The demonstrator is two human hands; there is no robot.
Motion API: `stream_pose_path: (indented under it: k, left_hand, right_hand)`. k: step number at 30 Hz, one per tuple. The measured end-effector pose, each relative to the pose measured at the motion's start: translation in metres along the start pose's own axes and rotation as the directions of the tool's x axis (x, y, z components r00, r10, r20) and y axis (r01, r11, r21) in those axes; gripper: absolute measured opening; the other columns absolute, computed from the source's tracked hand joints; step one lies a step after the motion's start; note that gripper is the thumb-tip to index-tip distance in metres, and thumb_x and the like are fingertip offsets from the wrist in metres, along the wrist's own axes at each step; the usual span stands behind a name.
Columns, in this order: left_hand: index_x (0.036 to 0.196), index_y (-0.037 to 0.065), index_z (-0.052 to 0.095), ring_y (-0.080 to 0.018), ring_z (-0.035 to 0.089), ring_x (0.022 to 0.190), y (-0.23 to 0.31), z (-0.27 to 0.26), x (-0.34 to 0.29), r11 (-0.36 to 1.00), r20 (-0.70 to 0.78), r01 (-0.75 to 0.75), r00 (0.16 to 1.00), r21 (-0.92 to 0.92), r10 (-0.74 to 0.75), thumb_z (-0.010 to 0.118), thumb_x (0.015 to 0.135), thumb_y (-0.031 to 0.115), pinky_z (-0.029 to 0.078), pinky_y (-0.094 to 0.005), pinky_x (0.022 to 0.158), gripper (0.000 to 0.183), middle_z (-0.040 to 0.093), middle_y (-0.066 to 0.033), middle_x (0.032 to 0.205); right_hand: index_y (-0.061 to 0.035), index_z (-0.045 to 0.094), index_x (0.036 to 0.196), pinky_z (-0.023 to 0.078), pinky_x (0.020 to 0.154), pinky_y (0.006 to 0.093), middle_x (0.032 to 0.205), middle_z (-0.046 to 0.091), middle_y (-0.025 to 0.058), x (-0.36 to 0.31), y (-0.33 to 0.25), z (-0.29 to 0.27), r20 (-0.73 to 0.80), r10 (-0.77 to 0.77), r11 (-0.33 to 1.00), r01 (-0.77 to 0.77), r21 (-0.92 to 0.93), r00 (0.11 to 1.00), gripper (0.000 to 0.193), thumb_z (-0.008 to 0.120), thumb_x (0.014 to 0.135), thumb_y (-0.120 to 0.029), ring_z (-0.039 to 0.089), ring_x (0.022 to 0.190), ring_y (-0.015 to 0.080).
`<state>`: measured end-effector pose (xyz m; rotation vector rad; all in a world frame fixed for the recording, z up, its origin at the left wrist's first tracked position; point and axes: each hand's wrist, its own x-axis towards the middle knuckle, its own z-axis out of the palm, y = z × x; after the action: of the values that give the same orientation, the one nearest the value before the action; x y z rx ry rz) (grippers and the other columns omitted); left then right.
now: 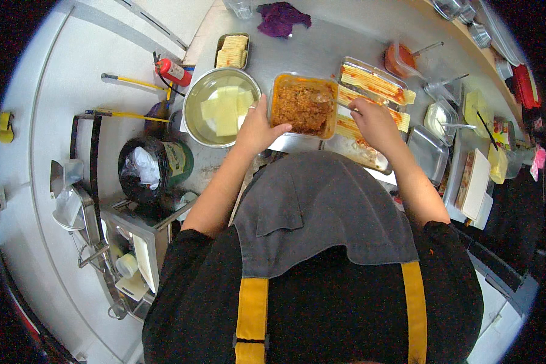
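Observation:
A clear plastic container [302, 124] of reddish-brown minced meat sauce stands in front of me on the steel counter. My left hand [256, 128] is around its near left corner, the thumb along the near rim and the fingers down the left side. In my right hand [375, 123] is the handle of a spoon [324, 98], whose bowl rests in the sauce. Just left of the container, a round steel bowl [190, 119] holds pale yellow pasta sheets [227, 112] in liquid. Right of the sauce lie trays of ridged pasta [373, 84] streaked with red sauce, partly behind my right hand.
A small tray of ridged pasta [233, 51] sits behind the bowl. A purple cloth [282, 19] lies at the far edge. Towards the right stand a tub of red sauce [399, 59], a white-filled tub [438, 118] and a metal tray [429, 155]. A bin [142, 173] stands left.

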<state>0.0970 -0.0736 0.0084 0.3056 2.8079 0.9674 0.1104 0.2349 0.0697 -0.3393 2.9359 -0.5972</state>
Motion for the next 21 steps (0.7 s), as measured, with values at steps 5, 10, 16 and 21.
stream_pose_path:
  k: [5, 10, 16, 21]
  left_hand:
    - [0.153, -0.011, 0.026, -0.0467, 0.060, 0.120, 0.007, 0.008, -0.011, 0.996, 0.092, 0.090, 0.992, 0.024, -0.091, 0.088, 0.075, 0.043, 0.050, -0.0471, 0.102, 0.114, 0.057, -0.0371, 0.130]
    - [0.155, -0.007, 0.025, -0.0459, 0.061, 0.119, 0.009, 0.006, -0.010, 0.993, 0.099, 0.095, 0.990, 0.075, -0.102, 0.089, 0.073, 0.044, 0.051, -0.0474, 0.100, 0.116, 0.058, -0.0368, 0.128]
    - [0.157, -0.003, 0.023, -0.0458, 0.062, 0.118, 0.003, 0.012, -0.012, 0.998, 0.038, 0.060, 0.997, 0.020, -0.060, 0.090, 0.072, 0.043, 0.051, -0.0467, 0.099, 0.117, 0.060, -0.0355, 0.125]
    - [0.158, -0.001, 0.022, -0.0450, 0.062, 0.118, -0.001, 0.016, -0.009, 0.998, 0.050, 0.063, 0.997, 0.030, -0.065, 0.091, 0.071, 0.043, 0.051, -0.0468, 0.099, 0.119, 0.061, -0.0342, 0.125]
  right_hand:
    - [-0.0085, 0.066, 0.115, 0.055, 0.078, 0.0527, 0.096, 0.072, 0.0219, 0.001, -0.019, 0.006, 0.138, 0.080, 0.961, -0.040, -0.273, 0.987, 0.024, 0.053, 0.097, -0.017, 0.071, 0.090, 0.0383]
    - [-0.0096, 0.069, 0.114, 0.055, 0.076, 0.0534, 0.095, 0.072, 0.0209, 0.009, -0.049, 0.028, 0.333, 0.018, 0.960, 0.077, -0.270, 0.943, 0.026, 0.052, 0.095, -0.016, 0.071, 0.091, 0.0389]
    - [-0.0084, 0.068, 0.112, 0.056, 0.075, 0.0521, 0.097, 0.073, 0.0210, 0.009, -0.048, -0.002, 0.282, -0.007, 0.954, 0.092, -0.286, 0.959, 0.025, 0.052, 0.094, -0.015, 0.072, 0.092, 0.0395]
    - [-0.0098, 0.066, 0.111, 0.056, 0.075, 0.0526, 0.095, 0.072, 0.0199, 0.027, -0.054, 0.011, 0.211, 0.027, 0.962, 0.032, -0.272, 0.977, 0.023, 0.052, 0.094, -0.015, 0.072, 0.091, 0.0391]
